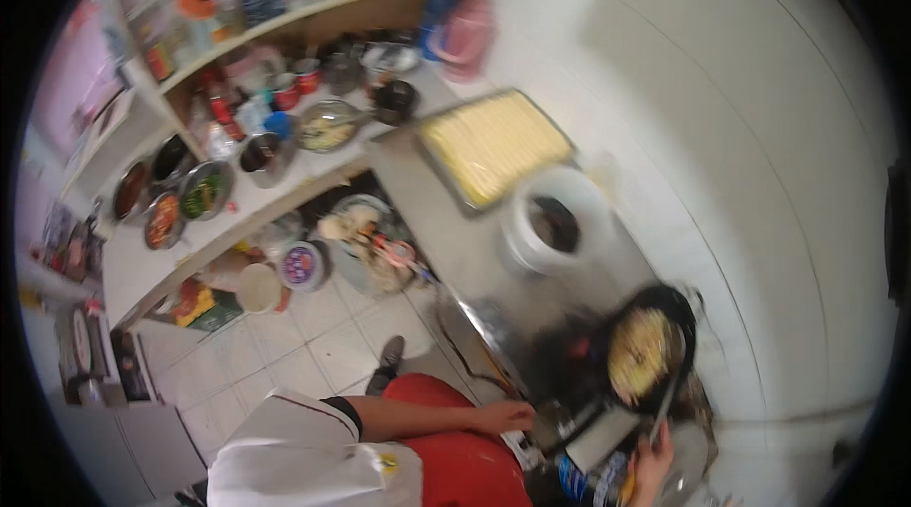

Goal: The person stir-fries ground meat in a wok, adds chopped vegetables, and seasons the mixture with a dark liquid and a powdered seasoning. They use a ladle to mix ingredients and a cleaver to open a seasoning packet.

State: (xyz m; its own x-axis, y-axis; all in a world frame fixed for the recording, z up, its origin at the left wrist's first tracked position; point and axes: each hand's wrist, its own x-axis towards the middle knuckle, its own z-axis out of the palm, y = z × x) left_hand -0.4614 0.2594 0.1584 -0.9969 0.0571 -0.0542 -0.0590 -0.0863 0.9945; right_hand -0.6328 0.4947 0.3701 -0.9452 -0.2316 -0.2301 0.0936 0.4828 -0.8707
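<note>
My right hand [651, 461] is closed round the handle of a metal cooking utensil [665, 404], which reaches into a black wok [687, 318] on the stove. Pale yellowish food [640, 354] fills part of the wok; its details are blurred. My left hand [505, 418] rests low by the front edge of the stove, in front of my red apron [462, 464], its fingers curled. Whether it holds anything is not clear. A dark bar, perhaps a handle, runs between the wok and the counter edge.
A white bucket [523, 240] with dark contents and a tray of pale yellow food [498, 144] stand on the steel counter [413, 172]. Bowls of ingredients, including chopped greens [203, 195], line the left shelf. Tubs and a full basin [349, 272] are underneath. A tiled wall [712, 172] rises at right.
</note>
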